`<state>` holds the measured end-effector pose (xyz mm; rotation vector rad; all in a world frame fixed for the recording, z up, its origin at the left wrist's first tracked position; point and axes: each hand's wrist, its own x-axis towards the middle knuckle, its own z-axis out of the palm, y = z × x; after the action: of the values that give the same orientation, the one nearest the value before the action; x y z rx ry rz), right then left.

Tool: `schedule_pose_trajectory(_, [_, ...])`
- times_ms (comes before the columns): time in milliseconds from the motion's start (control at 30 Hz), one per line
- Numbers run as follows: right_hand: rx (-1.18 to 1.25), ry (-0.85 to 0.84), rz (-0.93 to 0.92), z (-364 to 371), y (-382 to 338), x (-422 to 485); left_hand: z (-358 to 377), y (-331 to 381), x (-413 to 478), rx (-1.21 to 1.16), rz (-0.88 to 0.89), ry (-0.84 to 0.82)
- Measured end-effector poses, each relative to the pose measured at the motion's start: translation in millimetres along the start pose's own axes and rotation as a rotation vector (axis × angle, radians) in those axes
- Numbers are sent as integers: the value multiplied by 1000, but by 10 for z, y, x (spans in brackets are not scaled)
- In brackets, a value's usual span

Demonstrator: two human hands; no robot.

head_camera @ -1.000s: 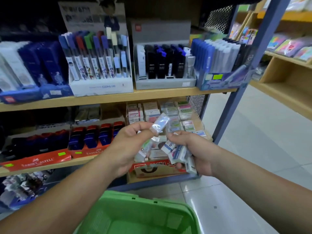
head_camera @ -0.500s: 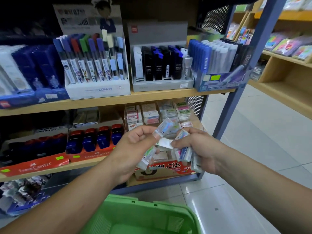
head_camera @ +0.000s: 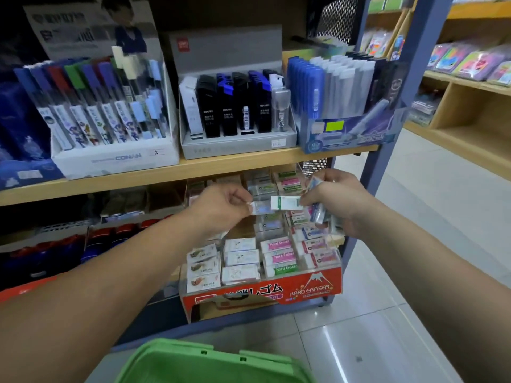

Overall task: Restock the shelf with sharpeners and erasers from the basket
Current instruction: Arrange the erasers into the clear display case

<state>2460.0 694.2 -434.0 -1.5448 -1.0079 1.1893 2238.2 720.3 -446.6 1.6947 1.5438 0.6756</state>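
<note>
Erasers in both hands, pinching one with left hand, clutching a bunch in right hand at 3 o'clock, eraser box down at 6 o'clock.

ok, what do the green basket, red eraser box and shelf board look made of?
Green basket: moulded plastic, satin; uniform colour, moulded notches in rim.
Red eraser box: printed cardboard, slight gloss; brown raw edge at front cutout.
Shelf board: likely laminated wood board, matte; pale, even surface.
</note>
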Motion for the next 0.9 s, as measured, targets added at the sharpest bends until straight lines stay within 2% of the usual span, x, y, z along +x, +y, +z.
schedule_pose_trajectory(167, [125, 28, 19, -139, 269, 173, 241, -44, 313, 144, 43, -24])
schedule_pose_trajectory(367, [118, -29, -22, -147, 338, 261, 248, -58, 320, 392, 80, -103])
schedule_pose_trajectory(467, [111, -27, -37, -139, 328, 280, 212, -81, 293, 419, 87, -117])
schedule_pose_trajectory(533, [94, -44, -47, -137, 315, 276, 170, -66, 255, 314, 49, -41])
schedule_pose_trajectory(600, [26, -73, -75, -125, 296, 253, 129, -24, 200, 101, -59, 47])
schedule_pose_trajectory(767, [-15, -143, -129, 41, 216, 189, 54, 57, -61, -391, -281, -75])
schedule_pose_trajectory(900, [5, -162, -119, 143, 141, 150, -22, 35, -166, -505, -286, -106])
